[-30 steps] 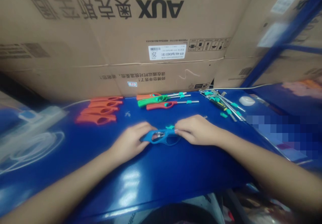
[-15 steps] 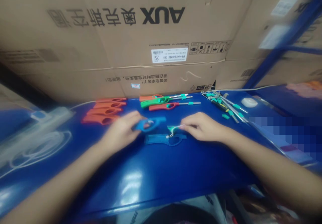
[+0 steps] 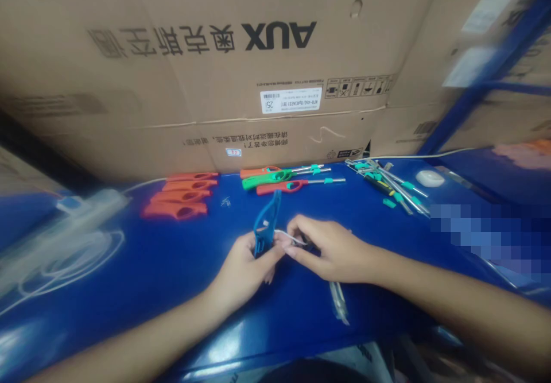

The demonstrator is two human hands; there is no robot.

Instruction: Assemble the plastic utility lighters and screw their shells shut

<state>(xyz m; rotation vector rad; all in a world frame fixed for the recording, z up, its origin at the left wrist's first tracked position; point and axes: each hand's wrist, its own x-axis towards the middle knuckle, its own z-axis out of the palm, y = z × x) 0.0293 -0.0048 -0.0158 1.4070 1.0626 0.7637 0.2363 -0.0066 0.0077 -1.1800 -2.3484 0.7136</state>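
Observation:
My left hand [image 3: 249, 262] is closed on a blue lighter casing [image 3: 264, 225], which it holds upright with the open trigger loop upward. My right hand [image 3: 327, 248] is pinched close beside it, with a thin white wire [image 3: 290, 235] running from its fingers toward the casing. Below the right palm a silvery, blurred rod-like piece [image 3: 339, 304] sticks out; its upper end is hidden by that hand. Farther back lie assembled long lighters in orange [image 3: 259, 171], green [image 3: 267, 180] and red [image 3: 275, 188].
Several orange-red casings [image 3: 178, 208] lie at the left back. Metal tubes with green clips [image 3: 402, 188] and a black-yellow tool [image 3: 379, 183] are piled at the right back, near a white round object [image 3: 430, 178]. A white cable [image 3: 73, 262] coils at left. A carton [image 3: 206, 84] stands behind.
Both hands have come closer together and toward me. The blue casing in my left hand has turned from lying sideways to upright. The second blue casing no longer shows on the table.

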